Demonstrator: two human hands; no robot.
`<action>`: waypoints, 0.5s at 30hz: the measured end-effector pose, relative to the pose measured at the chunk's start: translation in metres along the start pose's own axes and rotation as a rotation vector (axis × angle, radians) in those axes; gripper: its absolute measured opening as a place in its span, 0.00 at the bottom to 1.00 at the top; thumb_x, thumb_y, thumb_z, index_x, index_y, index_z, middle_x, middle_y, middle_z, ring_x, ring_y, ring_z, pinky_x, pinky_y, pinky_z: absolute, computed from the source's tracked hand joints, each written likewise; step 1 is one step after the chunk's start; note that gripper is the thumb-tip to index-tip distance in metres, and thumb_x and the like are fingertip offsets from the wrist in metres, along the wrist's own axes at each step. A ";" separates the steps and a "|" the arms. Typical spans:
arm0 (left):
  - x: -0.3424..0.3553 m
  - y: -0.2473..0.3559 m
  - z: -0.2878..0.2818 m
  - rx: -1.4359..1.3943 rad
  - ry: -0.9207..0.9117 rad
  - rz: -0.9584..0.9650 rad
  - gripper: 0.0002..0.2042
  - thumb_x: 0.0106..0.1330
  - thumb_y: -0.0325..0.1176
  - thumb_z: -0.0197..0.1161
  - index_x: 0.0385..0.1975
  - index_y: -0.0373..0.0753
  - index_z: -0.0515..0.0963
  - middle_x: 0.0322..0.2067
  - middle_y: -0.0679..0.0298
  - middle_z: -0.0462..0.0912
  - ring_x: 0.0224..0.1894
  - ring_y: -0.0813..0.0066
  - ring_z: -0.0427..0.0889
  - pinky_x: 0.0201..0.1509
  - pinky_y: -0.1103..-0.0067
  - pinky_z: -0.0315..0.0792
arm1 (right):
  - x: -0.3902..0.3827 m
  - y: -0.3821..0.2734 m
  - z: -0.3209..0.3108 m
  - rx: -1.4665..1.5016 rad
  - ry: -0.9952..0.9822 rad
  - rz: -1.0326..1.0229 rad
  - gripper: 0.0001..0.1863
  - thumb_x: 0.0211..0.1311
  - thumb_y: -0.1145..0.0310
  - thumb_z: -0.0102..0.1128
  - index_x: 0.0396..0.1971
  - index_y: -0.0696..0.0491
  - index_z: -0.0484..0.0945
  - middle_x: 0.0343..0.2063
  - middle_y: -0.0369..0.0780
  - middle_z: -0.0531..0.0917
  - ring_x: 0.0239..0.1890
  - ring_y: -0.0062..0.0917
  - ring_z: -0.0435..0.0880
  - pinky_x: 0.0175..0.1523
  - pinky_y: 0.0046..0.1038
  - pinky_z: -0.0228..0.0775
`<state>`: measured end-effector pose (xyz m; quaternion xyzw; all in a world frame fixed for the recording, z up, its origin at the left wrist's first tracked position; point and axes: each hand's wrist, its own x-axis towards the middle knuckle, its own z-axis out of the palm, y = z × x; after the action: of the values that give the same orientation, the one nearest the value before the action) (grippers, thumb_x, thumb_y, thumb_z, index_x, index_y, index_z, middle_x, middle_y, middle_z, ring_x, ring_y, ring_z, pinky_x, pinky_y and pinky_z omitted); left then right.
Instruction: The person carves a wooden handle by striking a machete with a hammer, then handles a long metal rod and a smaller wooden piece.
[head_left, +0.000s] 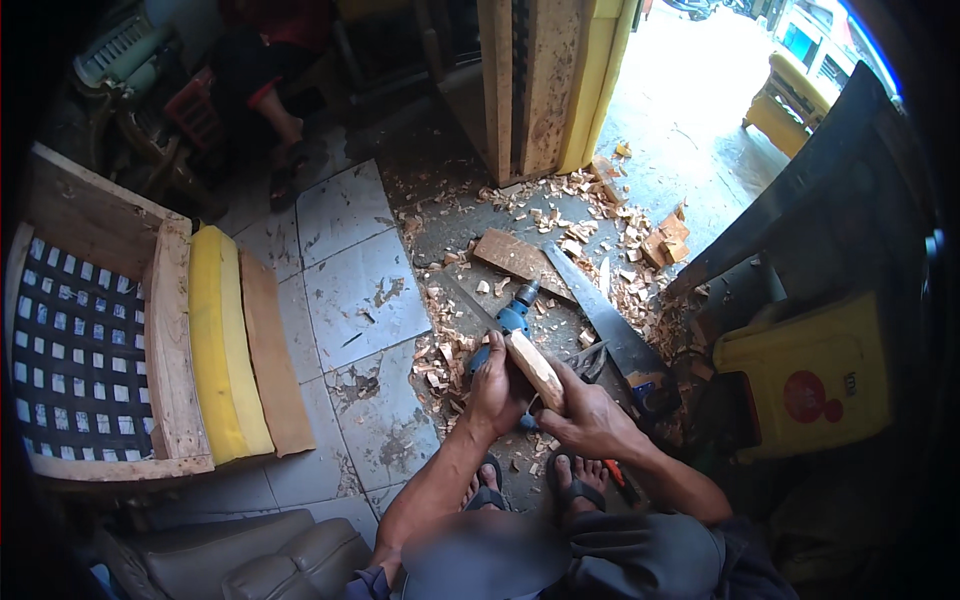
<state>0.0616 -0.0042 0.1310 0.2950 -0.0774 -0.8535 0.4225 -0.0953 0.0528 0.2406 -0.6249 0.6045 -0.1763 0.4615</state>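
Note:
In front of my knees, both my hands are on a pale, whittled piece of wood, tilted with its far end up to the left. My left hand is closed at its left side, thumb upright by the far end; the other fingers are mostly hidden. My right hand is wrapped round the near end. A narrow dark blade juts up-left from beside my left thumb; whether the hand holds it or it lies beyond, I cannot tell. Just past my hands, a blue power drill lies on the floor, partly covered.
Wood chips litter the floor around a handsaw and a wooden block. A yellow container stands right; a webbed wooden frame with yellow foam stands left. A red-handled tool lies near my foot. Another person's leg shows far left.

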 end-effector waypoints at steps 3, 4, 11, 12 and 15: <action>-0.027 0.025 0.001 0.760 0.007 -0.049 0.29 0.80 0.58 0.38 0.56 0.38 0.73 0.49 0.57 0.80 0.48 0.69 0.82 0.52 0.70 0.78 | -0.019 0.030 -0.012 0.195 0.057 -0.063 0.35 0.52 0.66 0.58 0.65 0.57 0.68 0.36 0.55 0.85 0.38 0.43 0.88 0.48 0.39 0.77; -0.036 0.039 0.000 1.138 0.072 -0.116 0.28 0.80 0.57 0.40 0.56 0.37 0.74 0.50 0.57 0.80 0.50 0.70 0.81 0.54 0.69 0.77 | -0.023 0.040 -0.018 0.238 0.058 -0.043 0.36 0.48 0.69 0.58 0.64 0.55 0.70 0.35 0.51 0.85 0.37 0.36 0.86 0.47 0.34 0.77; -0.069 0.066 0.004 2.182 -0.268 1.137 0.23 0.58 0.52 0.72 0.43 0.39 0.79 0.45 0.58 0.80 0.48 0.61 0.79 0.58 0.61 0.71 | -0.079 0.082 -0.035 0.364 -0.063 -0.240 0.34 0.45 0.74 0.60 0.60 0.57 0.77 0.41 0.43 0.85 0.39 0.30 0.83 0.50 0.32 0.73; -0.067 0.063 0.004 2.108 -0.351 1.058 0.21 0.56 0.50 0.73 0.40 0.39 0.80 0.40 0.60 0.81 0.44 0.62 0.81 0.56 0.62 0.71 | -0.081 0.085 -0.035 0.334 -0.070 -0.249 0.33 0.47 0.74 0.63 0.60 0.57 0.77 0.41 0.43 0.85 0.39 0.29 0.83 0.50 0.31 0.72; -0.062 0.055 0.001 1.967 -0.421 1.053 0.15 0.51 0.41 0.77 0.28 0.39 0.79 0.23 0.66 0.79 0.29 0.64 0.81 0.42 0.67 0.74 | -0.082 0.087 -0.040 0.255 -0.066 -0.306 0.31 0.50 0.73 0.68 0.60 0.56 0.78 0.41 0.43 0.86 0.39 0.30 0.82 0.51 0.31 0.72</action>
<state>0.1270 0.0085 0.1797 0.2804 -0.8980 -0.1714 0.2925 -0.1945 0.1271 0.2202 -0.6513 0.4601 -0.2990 0.5242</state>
